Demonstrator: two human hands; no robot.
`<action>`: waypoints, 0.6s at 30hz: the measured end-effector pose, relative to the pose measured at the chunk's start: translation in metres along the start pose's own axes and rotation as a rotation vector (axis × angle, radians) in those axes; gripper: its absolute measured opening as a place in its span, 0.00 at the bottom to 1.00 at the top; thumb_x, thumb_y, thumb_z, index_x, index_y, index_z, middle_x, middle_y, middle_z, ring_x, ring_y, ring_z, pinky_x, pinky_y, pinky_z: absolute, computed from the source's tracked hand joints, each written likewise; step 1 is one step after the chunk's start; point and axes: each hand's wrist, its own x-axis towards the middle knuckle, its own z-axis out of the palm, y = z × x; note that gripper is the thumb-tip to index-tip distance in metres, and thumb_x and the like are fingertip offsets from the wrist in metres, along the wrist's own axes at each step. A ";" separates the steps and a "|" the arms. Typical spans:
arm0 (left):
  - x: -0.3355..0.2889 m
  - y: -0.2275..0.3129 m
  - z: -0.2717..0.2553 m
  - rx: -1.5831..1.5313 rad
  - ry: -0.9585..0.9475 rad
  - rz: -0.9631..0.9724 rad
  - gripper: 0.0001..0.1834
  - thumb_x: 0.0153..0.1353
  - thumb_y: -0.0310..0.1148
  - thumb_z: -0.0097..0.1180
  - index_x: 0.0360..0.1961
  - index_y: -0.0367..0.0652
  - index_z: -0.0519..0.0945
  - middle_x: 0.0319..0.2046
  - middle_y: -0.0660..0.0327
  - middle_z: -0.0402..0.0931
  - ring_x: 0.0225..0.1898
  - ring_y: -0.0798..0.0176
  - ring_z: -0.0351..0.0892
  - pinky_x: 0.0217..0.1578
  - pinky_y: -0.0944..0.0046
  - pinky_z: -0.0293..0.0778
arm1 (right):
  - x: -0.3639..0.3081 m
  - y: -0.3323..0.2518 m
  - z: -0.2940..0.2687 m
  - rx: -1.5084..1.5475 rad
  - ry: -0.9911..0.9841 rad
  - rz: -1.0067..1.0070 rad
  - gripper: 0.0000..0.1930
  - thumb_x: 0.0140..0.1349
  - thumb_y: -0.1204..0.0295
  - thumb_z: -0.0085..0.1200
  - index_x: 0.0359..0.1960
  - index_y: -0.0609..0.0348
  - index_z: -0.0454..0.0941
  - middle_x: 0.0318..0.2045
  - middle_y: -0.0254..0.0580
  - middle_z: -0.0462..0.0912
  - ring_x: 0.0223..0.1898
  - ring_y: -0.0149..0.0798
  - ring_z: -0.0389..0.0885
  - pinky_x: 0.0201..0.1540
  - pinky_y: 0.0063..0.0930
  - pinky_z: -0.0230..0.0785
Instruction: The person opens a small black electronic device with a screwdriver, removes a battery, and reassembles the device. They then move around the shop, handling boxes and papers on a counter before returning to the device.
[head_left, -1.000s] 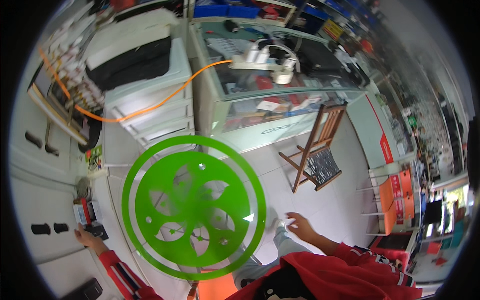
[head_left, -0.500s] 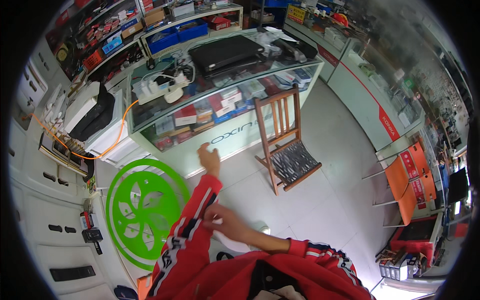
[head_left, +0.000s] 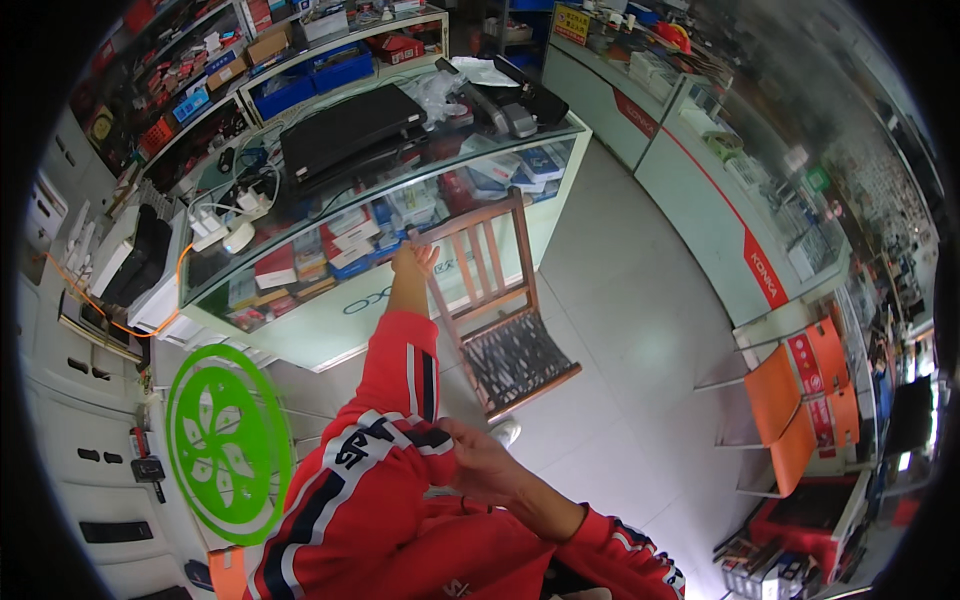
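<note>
My left hand (head_left: 413, 261), at the end of a stretched-out arm, is at the upper left corner of a wooden folding chair's (head_left: 508, 330) backrest. Its fingers curl round the side post there, just under the top rail. The chair stands unfolded, with a black-and-white woven seat. Closer to my body, my right hand (head_left: 480, 462) pinches the cuff end of the left arm's red sleeve (head_left: 385, 400), near the elbow. That sleeve has white and dark blue stripes, and the left forearm beyond it is bare.
A glass display counter (head_left: 350, 320) with boxed goods stands behind the chair, a black laptop-like case (head_left: 350, 130) on top. At left is a round green flower-patterned panel (head_left: 228, 445). Orange chairs (head_left: 790, 410) and another counter (head_left: 690, 200) line the right side.
My left arm has stretched forward, and its hand has come from in front of the counter to the chair's backrest. The right hand stays at the left sleeve. The view has shifted right.
</note>
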 end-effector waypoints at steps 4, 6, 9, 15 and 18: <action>0.035 -0.075 0.016 -0.274 0.164 -0.008 0.09 0.58 0.37 0.48 0.27 0.44 0.69 0.33 0.57 0.69 0.36 0.54 0.73 0.46 0.44 0.72 | -0.019 -0.093 -0.036 -0.903 0.231 -0.201 0.22 0.52 0.79 0.57 0.49 0.60 0.65 0.43 0.36 0.71 0.47 0.32 0.71 0.50 0.30 0.67; 0.036 -0.112 0.024 -0.305 0.113 -0.027 0.06 0.57 0.35 0.49 0.28 0.45 0.70 0.31 0.59 0.69 0.34 0.56 0.72 0.45 0.47 0.72 | -0.024 -0.122 -0.046 -1.134 0.326 -0.228 0.22 0.51 0.80 0.58 0.48 0.60 0.65 0.44 0.38 0.70 0.46 0.31 0.71 0.50 0.27 0.67; 0.036 -0.151 0.056 -0.294 0.078 0.012 0.06 0.58 0.35 0.49 0.30 0.45 0.71 0.26 0.61 0.69 0.29 0.59 0.71 0.41 0.51 0.73 | -0.041 -0.176 -0.061 -0.945 0.316 -0.222 0.17 0.55 0.81 0.54 0.45 0.59 0.65 0.42 0.35 0.71 0.44 0.30 0.72 0.47 0.22 0.67; 0.043 -0.210 0.155 0.299 0.233 0.512 0.12 0.60 0.39 0.43 0.26 0.44 0.73 0.21 0.61 0.74 0.23 0.55 0.74 0.30 0.51 0.73 | -0.091 -0.320 -0.095 -0.666 0.071 0.316 0.15 0.60 0.78 0.49 0.49 0.58 0.66 0.41 0.34 0.74 0.44 0.27 0.71 0.47 0.22 0.64; 0.012 -0.254 0.168 1.926 -0.007 1.076 0.06 0.53 0.33 0.52 0.28 0.42 0.72 0.23 0.52 0.73 0.30 0.48 0.75 0.28 0.53 0.70 | -0.102 -0.380 -0.110 -1.022 -0.243 0.454 0.18 0.59 0.79 0.49 0.52 0.57 0.68 0.45 0.36 0.73 0.50 0.30 0.69 0.52 0.26 0.64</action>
